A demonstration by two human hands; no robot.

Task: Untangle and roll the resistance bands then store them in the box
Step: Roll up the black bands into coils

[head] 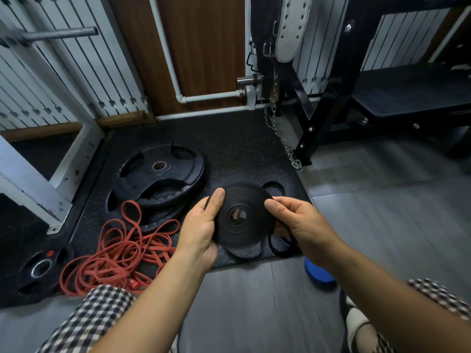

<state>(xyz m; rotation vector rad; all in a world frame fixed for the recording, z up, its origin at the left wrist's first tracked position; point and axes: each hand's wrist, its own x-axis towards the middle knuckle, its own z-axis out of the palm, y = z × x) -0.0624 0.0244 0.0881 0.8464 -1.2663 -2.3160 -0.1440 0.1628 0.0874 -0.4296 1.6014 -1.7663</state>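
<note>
A black resistance band (242, 215) is wound into a flat coil and held in the air over the mat's front edge. My left hand (201, 225) grips the coil's left side, thumb on its face. My right hand (293, 220) grips the right side, thumb on top; a loose black tail (277, 247) hangs from under it down to the mat. Several red resistance bands (119, 253) lie tangled in a heap on the floor at the lower left. No box is in view.
Black weight plates (160, 174) are stacked on the speckled black mat (237, 149) behind the red heap; another plate (38, 271) lies at far left. A chain (285, 143) hangs by a black rack leg (313, 123). A blue object (318, 273) sits under my right forearm.
</note>
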